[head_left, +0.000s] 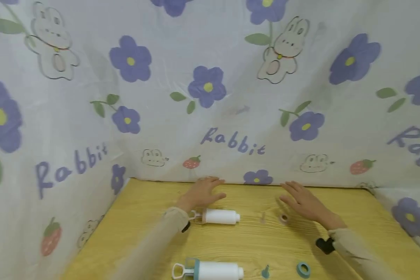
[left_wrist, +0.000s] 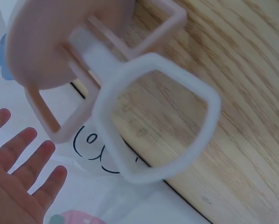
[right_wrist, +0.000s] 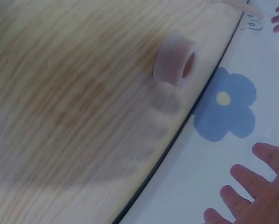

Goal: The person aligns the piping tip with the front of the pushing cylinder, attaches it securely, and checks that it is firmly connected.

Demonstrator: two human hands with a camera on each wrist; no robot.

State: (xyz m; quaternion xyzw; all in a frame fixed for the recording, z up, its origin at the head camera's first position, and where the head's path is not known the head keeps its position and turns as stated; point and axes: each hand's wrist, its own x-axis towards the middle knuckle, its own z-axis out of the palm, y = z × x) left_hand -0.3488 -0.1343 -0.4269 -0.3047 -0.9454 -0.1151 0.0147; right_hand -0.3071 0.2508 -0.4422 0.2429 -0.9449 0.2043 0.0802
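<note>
My left hand reaches over the far part of the table with its fingers straight and spread, holding nothing. Just below it lies a white plunger-type syringe with a pale pink collar; its white pull ring looms large in the left wrist view. On the right, my right hand is stretched out with fingers apart and nothing in it. Nearest to that hand is a pale pink ring cap, seen on its own in the right wrist view. A small pale nozzle stands between syringe and cap.
Nearer the front edge lie a second white syringe with a teal collar, a teal nozzle and a teal ring cap. A white cloth printed with rabbits and flowers hangs behind the wooden table and at both sides.
</note>
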